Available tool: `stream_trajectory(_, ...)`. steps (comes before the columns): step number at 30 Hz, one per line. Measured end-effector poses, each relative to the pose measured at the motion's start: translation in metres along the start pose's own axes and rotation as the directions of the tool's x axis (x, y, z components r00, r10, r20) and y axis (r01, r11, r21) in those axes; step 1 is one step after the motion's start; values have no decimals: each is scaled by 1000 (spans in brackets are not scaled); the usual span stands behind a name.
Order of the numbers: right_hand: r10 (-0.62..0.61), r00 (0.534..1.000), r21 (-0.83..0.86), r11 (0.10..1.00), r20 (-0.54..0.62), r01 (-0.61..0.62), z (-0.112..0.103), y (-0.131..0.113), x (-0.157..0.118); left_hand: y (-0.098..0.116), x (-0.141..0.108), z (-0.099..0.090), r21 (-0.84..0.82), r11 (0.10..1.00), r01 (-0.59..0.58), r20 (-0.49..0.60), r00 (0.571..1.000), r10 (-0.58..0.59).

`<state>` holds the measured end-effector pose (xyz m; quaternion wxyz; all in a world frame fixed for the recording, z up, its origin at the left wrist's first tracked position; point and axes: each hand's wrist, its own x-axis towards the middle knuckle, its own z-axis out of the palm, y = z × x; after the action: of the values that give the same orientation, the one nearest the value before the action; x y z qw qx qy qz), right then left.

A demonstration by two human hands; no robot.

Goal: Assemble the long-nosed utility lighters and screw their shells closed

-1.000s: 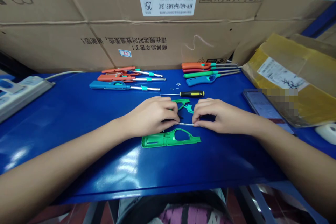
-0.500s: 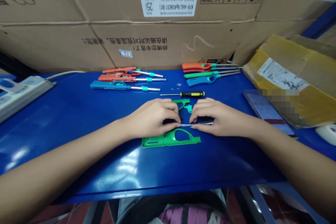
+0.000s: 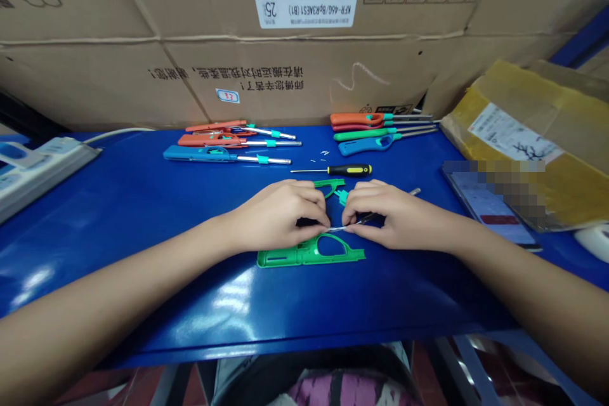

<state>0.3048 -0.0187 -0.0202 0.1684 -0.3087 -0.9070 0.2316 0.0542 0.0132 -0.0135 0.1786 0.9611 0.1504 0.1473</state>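
Between my left hand (image 3: 290, 212) and my right hand (image 3: 392, 212) runs a thin pale wire (image 3: 337, 228), with each hand pinching one end of it. A slim metal tube (image 3: 415, 191) passes beneath my right palm, its tip showing beyond the knuckles; whether the fingers touch it is hidden. Just in front of my left hand lies a green lighter shell half (image 3: 328, 255), inner side up. Another green shell half (image 3: 333, 185) is partly covered behind that hand. A small teal trigger piece (image 3: 341, 196) rests behind the gap between my hands.
Behind my hands lies a black-and-yellow screwdriver (image 3: 349, 170), with tiny white bits (image 3: 324, 153) beyond it. Opened lighters (image 3: 200, 154) lie back left, closed lighters (image 3: 364, 144) back right. A power strip (image 3: 42, 165), a phone (image 3: 490, 206) and a taped parcel (image 3: 537, 139) flank the blue table (image 3: 190, 304).
The metal tube at my right hand has swung, so its far tip now shows behind the knuckles. My hands have come slightly closer together, still pinching the wire.
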Motion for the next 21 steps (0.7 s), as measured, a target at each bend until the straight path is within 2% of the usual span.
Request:
stream_trajectory(5, -5, 1000, -38, 999, -21, 4, -1, 0, -1, -1, 0, -4, 14, 998, 68, -82, 994, -67)
stream_trajectory(12, 37, 999, 0, 999, 29, -37, 0, -4, 0, -3, 0, -1, 48, 987, 154, -21, 988, -153)
stream_trajectory(17, 57, 998, 8, 998, 40, -58, 3, -7, 1, -1, 1, 3, 58, 980, 191, -61, 980, -187)
stream_trajectory(21, 23, 999, 33, 999, 28, -24, 6, -8, 2, 0, 1, 5, 79, 977, 198, -84, 978, -191)
